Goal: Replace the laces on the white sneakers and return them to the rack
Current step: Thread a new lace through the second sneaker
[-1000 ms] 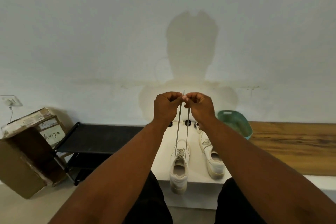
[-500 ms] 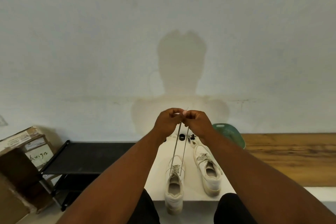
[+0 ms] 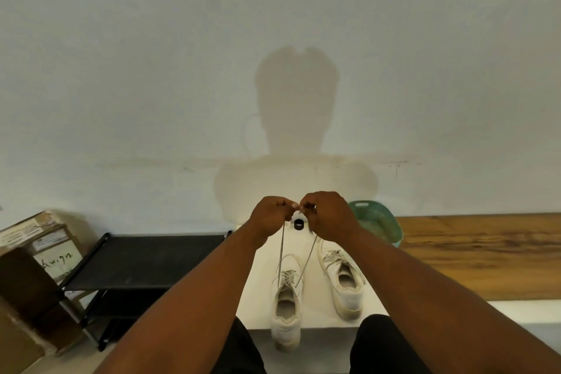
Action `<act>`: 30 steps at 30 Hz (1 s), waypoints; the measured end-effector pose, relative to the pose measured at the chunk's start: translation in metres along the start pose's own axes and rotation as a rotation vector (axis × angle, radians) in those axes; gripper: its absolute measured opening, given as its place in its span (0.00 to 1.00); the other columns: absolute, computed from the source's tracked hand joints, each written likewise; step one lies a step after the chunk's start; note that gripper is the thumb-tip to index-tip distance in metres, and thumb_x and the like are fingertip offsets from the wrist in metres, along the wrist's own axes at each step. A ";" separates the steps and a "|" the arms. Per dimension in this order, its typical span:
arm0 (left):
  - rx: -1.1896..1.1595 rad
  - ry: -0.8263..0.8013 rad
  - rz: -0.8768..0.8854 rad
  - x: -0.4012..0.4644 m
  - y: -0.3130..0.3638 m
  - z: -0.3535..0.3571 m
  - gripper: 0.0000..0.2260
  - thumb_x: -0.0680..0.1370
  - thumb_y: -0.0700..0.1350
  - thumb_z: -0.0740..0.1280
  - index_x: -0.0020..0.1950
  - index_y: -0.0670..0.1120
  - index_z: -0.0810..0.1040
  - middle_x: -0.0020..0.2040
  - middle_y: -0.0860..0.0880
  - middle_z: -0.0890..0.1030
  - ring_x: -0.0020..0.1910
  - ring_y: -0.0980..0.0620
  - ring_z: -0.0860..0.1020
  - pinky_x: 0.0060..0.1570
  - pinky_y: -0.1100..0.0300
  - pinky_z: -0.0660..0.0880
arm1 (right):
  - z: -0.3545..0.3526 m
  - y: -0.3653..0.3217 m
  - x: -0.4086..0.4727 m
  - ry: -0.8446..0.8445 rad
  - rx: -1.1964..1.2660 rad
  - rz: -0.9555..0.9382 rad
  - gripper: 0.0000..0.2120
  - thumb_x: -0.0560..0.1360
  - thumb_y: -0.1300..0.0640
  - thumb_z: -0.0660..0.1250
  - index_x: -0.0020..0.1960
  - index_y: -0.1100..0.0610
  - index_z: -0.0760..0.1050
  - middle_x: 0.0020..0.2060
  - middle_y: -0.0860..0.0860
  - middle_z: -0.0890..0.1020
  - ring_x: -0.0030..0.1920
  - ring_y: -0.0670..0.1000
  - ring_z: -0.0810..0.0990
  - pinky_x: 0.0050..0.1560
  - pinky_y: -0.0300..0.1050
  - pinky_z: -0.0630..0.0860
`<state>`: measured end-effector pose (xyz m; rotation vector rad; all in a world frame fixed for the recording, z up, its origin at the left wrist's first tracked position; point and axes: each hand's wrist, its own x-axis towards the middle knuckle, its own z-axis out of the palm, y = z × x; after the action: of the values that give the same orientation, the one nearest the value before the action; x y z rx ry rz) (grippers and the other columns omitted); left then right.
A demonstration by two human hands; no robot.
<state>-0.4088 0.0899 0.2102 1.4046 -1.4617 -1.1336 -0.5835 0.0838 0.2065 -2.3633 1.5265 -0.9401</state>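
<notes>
Fingers (image 3: 292, 206) on thin flat lace (image 3: 281, 249)

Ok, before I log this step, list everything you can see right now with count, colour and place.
white sneakers: two, white, on the white ledge, toes toward the wall; the near one overhangs the front edge
lace: one, grey-white, both ends pulled up taut from the near sneaker
white ledge: one, white, centre
rack: one, black, left of the ledge
cardboard boxes: at least two, brown, far left
basket: one, green, behind the right hand
small ring: one, black, on the ledge by the wall
wooden surface: one, brown, right
left hand: pinching one lace end
right hand: pinching the other
</notes>
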 end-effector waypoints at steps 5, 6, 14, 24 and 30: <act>-0.222 -0.070 -0.054 -0.005 0.001 -0.002 0.15 0.83 0.35 0.56 0.62 0.44 0.80 0.37 0.42 0.82 0.33 0.51 0.81 0.32 0.64 0.76 | 0.006 0.000 0.003 0.150 -0.167 -0.119 0.13 0.75 0.55 0.60 0.46 0.52 0.84 0.41 0.49 0.86 0.40 0.53 0.83 0.46 0.52 0.77; -0.216 -0.090 -0.062 -0.005 0.000 -0.003 0.14 0.83 0.35 0.57 0.61 0.43 0.81 0.36 0.43 0.83 0.34 0.50 0.82 0.34 0.63 0.78 | 0.010 0.000 0.004 0.164 -0.164 -0.141 0.13 0.76 0.55 0.60 0.46 0.52 0.84 0.40 0.49 0.86 0.40 0.53 0.83 0.46 0.52 0.77; -0.185 0.009 -0.057 0.002 -0.012 -0.011 0.08 0.83 0.41 0.67 0.48 0.42 0.83 0.40 0.42 0.86 0.45 0.41 0.85 0.49 0.47 0.82 | 0.021 -0.004 0.004 0.242 -0.004 -0.126 0.09 0.76 0.56 0.67 0.47 0.52 0.86 0.43 0.47 0.87 0.44 0.51 0.83 0.46 0.44 0.76; -1.098 0.143 -0.235 -0.007 -0.054 -0.017 0.11 0.85 0.43 0.56 0.44 0.47 0.72 0.44 0.44 0.85 0.49 0.43 0.83 0.56 0.45 0.79 | 0.044 0.006 -0.021 0.242 1.259 0.707 0.03 0.82 0.60 0.65 0.49 0.54 0.73 0.51 0.52 0.87 0.52 0.53 0.86 0.41 0.42 0.75; -0.980 0.416 -0.277 -0.006 -0.088 -0.036 0.08 0.83 0.41 0.59 0.44 0.48 0.71 0.30 0.51 0.64 0.26 0.54 0.61 0.29 0.61 0.62 | 0.050 0.035 -0.037 0.320 1.365 0.935 0.06 0.84 0.60 0.61 0.50 0.51 0.73 0.38 0.50 0.83 0.38 0.49 0.82 0.34 0.42 0.66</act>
<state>-0.3493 0.0948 0.1358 1.0258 -0.2996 -1.3461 -0.5912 0.0907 0.1361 -0.5068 1.1415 -1.3844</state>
